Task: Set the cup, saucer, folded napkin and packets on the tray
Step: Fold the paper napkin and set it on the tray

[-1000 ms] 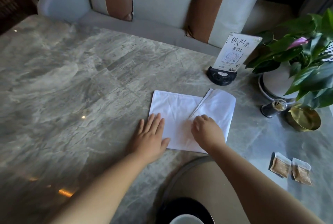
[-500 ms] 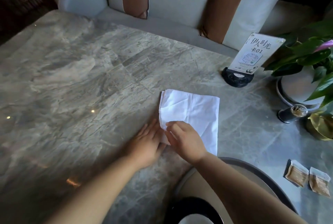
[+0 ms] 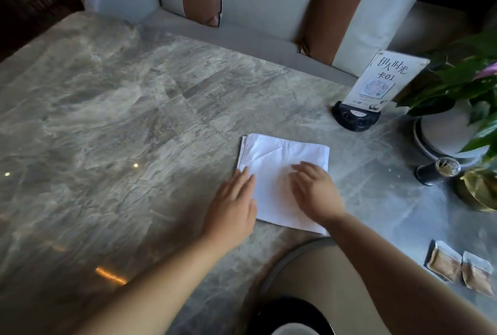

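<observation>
A white napkin, folded in half, lies flat on the marble table. My left hand rests flat on its left edge, fingers together. My right hand presses flat on the right half, fingers spread. A round tan tray with a dark rim sits near the bottom, partly under my right forearm. On it a black saucer carries a white cup, cut off by the frame edge. Two brown packets lie on the table at the right.
A table sign on a black base stands behind the napkin. At the right are a potted plant, a small dark jar and a gold dish. A cushioned sofa lines the far table edge.
The napkin's right flap was folded over to the left, halving it. Both hands moved from the left edge to lie flat on the folded napkin.
</observation>
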Demonstrator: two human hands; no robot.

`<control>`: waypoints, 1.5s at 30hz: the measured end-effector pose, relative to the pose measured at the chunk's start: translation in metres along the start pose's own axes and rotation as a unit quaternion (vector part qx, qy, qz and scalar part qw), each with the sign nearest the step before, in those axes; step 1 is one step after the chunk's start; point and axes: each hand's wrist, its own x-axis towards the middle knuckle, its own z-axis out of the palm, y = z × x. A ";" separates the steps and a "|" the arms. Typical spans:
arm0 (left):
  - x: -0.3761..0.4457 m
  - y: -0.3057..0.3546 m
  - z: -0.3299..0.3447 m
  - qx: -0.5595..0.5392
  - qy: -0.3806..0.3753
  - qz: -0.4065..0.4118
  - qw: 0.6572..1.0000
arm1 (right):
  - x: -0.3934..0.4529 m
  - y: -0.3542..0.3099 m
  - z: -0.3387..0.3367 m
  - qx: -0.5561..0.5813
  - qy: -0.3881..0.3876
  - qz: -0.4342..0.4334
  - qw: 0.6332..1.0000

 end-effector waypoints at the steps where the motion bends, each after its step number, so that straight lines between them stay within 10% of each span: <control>1: 0.008 0.007 0.008 0.022 -0.027 0.011 0.999 | 0.004 0.012 -0.004 -0.027 -0.021 0.025 0.999; 9: 0.083 -0.012 0.047 0.181 -0.194 -0.045 0.963 | 0.016 0.043 -0.008 -0.104 -0.151 0.022 0.983; 30: 0.218 0.053 0.086 0.311 -0.263 0.369 0.835 | -0.079 0.136 -0.067 -0.199 -0.067 -0.053 0.976; 38: 0.095 0.093 0.054 0.132 -0.092 0.264 0.951 | -0.118 0.124 -0.069 -0.142 -0.069 0.000 0.988; 45: 0.041 0.058 0.046 0.105 -0.172 0.338 0.919 | -0.124 0.133 -0.083 -0.105 -0.095 -0.049 0.989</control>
